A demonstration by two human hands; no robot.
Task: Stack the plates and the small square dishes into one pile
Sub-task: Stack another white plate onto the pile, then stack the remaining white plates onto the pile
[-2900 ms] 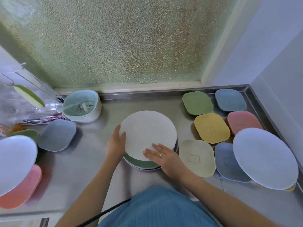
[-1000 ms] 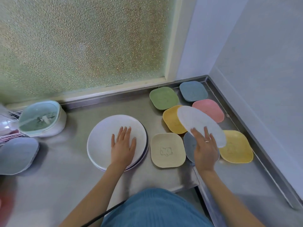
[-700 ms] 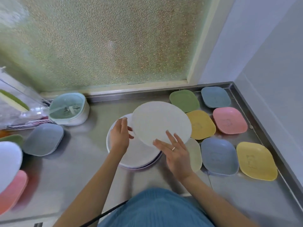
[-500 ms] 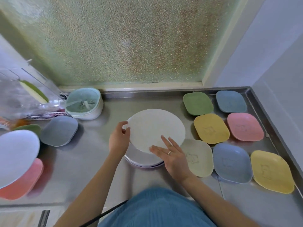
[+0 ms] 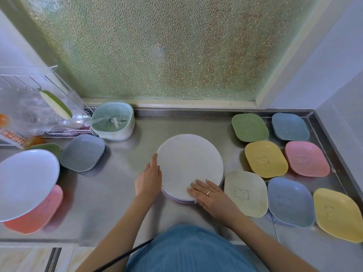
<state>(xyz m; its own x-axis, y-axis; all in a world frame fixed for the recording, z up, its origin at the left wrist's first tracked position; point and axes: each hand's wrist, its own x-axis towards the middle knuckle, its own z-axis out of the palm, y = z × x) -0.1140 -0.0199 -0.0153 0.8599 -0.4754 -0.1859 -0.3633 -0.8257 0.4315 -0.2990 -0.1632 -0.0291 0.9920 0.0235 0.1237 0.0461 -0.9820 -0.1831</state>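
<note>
A pile of round plates stands mid-counter, topped by a white plate point(image 5: 188, 163). My left hand point(image 5: 149, 178) rests against the pile's left rim. My right hand point(image 5: 209, 195) lies flat on the top plate's near edge, fingers spread. To the right lie several small square dishes: green point(image 5: 249, 127), blue point(image 5: 290, 126), yellow point(image 5: 266, 161), pink point(image 5: 306, 158), cream point(image 5: 245, 193), blue point(image 5: 290, 201), yellow point(image 5: 337, 213). At left, a white round plate point(image 5: 25, 183) sits over a pink dish point(image 5: 37, 214), beside a grey-blue dish point(image 5: 82, 152) and a partly hidden green dish point(image 5: 47, 148).
The steel counter point(image 5: 110, 193) ends at a raised rim against the frosted window and right wall. A mint strainer bowl point(image 5: 113, 123) and a wire rack point(image 5: 29, 107) with a bag stand at back left. My blue clothing fills the bottom middle.
My right hand carried the white round plate from the right onto the central pile. It now lies flat there. My left hand moved from the pile's top to its left rim.
</note>
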